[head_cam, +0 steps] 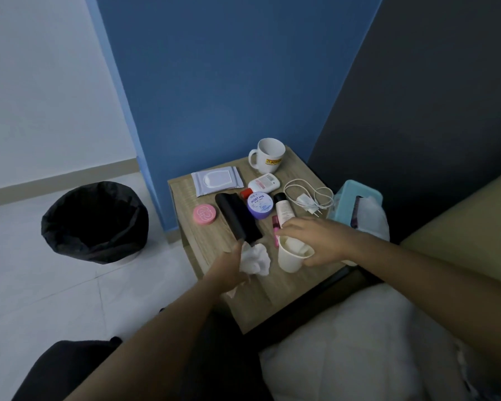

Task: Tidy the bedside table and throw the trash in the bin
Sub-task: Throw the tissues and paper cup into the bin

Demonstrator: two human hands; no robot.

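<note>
My left hand grips a crumpled white tissue just above the near part of the wooden bedside table. My right hand holds a white paper cup by its rim, thumb on the near side; white tissue is stuffed inside the cup. The cup stands on or just above the table top. A black-lined bin stands on the floor to the left of the table.
On the table lie a white mug, a wipes pack, a pink round tin, a black case, a purple jar, small bottles, a white charger cable. A teal tissue box sits at the right edge, bed beyond.
</note>
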